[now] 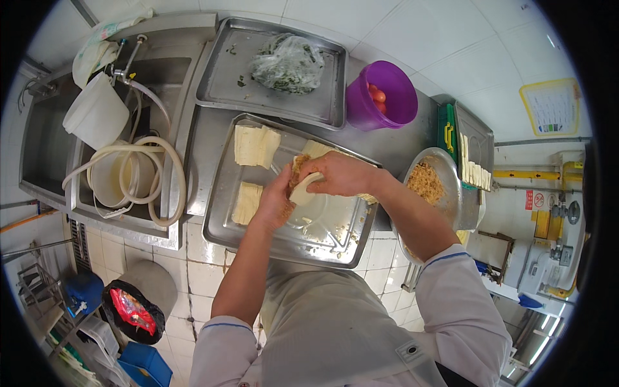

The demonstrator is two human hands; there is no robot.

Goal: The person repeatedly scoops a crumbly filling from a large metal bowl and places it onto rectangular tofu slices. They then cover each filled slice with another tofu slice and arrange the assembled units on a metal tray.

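Above a metal tray point(284, 250), my two hands meet around a pale, thin wrapper point(304, 191) that is partly folded or rolled. The right hand point(345, 173) grips its right side with the thumb along it. My left hand point(276, 200) is closed at its left side, fingers smeared with brownish crumbly filling. More of that filling point(298, 166) shows between the fingertips. Stacks of pale wrappers lie in the tray: one at upper left point(255, 146), one at lower left point(247, 202), and another point(316, 149) partly hidden behind my right hand.
A large metal bowl of crumbly filling point(425, 183) stands at right, beside a tray of pale rolls point(476, 173) in a row. Behind are a tray point(219, 87) with bagged greens point(287, 64) and a purple bucket point(371, 103) with red round items. At left is a sink point(48, 138) with hoses.
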